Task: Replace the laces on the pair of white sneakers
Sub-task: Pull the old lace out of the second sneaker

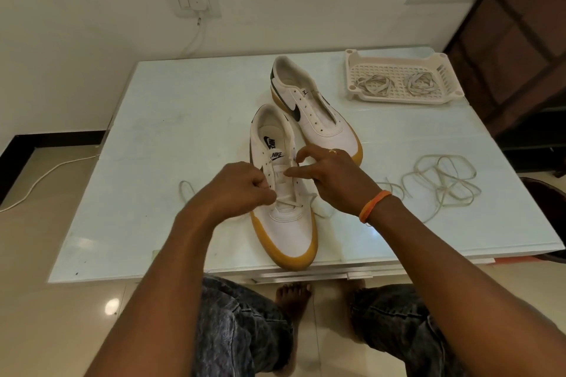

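- near sneaker (284,193) sits at the bench (153,162) front edge, half laced
- left hand (242,187) pinches the lace (289,203)
- right hand (333,180) fingers curled at the eyelets, grip unclear
- other sneaker (312,107) behind, unlaced

Near white sneaker (288,202) half-laced (toe toward table edge), far sneaker (312,107) unlaced, loose laces (441,184) right
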The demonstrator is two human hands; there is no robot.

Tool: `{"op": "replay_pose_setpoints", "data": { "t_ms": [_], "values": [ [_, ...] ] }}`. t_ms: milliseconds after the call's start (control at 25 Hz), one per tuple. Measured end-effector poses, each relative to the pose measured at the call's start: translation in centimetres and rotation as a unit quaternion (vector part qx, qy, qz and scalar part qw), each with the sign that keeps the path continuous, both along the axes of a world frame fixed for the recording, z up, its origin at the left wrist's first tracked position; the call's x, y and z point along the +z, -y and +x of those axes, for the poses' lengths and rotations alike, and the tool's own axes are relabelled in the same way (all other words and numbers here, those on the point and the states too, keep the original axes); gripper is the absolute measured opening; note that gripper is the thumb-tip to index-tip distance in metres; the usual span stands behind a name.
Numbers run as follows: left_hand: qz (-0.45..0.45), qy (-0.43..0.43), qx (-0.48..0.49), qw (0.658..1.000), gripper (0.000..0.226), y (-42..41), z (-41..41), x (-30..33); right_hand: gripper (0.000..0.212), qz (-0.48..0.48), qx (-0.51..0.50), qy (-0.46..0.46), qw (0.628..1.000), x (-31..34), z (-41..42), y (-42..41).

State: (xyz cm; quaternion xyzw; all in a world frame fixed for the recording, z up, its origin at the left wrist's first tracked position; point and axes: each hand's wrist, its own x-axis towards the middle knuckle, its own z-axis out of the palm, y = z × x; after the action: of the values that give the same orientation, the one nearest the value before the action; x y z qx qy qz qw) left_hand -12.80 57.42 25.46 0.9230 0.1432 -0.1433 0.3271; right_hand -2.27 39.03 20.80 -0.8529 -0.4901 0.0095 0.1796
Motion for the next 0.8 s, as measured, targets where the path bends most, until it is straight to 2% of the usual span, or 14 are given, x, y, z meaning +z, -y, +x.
{"op": "replay_pose_setpoints", "data": {
  "t_ms": [120,160,240,320,440,560,640,720,800],
  "values": [
    [-0.035,-0.09,0.034,0.995,0.02,-2.2,-1.4,0.2,0.051,0.045,-0.007,-0.095,0.994,0.5,0.6,0.4],
    [-0.016,-0.074,0.035,0.997,0.019,-2.2,-1.4,0.1,0.049,0.05,-0.01,-0.118,0.992,0.5,0.6,0.4],
    [0.059,0.019,0.035,0.997,0.021,-0.9,-0.9,0.1,0.046,0.052,-0.009,-0.134,0.99,0.5,0.6,0.3],
    [0.09,0.085,0.009,0.992,0.029,0.9,-0.2,0.1,0.045,0.056,-0.009,-0.16,0.986,0.7,0.6,0.1],
    [0.115,0.055,-0.048,0.991,0.027,2.8,0.8,-1.3,0.04,0.09,-0.053,-0.2,0.974,1.2,0.0,0.4],
    [0.046,0.031,-0.023,0.998,0.011,2.8,1.4,-1.4,0.017,0.153,-0.218,-0.151,0.952,0.6,-3.6,1.4],
    [0.004,0.019,-0.014,1.0,0.009,2.5,1.4,-0.9,0.023,0.144,-0.314,-0.199,0.917,-0.4,-7.0,1.5],
    [-0.029,0.012,0.007,0.999,0.006,2.5,1.0,-0.2,0.027,0.118,-0.348,-0.253,0.895,-1.7,-9.2,1.3],
    [-0.081,-0.001,0.099,0.992,0.01,1.7,0.3,0.5,0.031,0.118,-0.36,-0.255,0.89,-2.6,-10.0,1.1]
  ]
}}
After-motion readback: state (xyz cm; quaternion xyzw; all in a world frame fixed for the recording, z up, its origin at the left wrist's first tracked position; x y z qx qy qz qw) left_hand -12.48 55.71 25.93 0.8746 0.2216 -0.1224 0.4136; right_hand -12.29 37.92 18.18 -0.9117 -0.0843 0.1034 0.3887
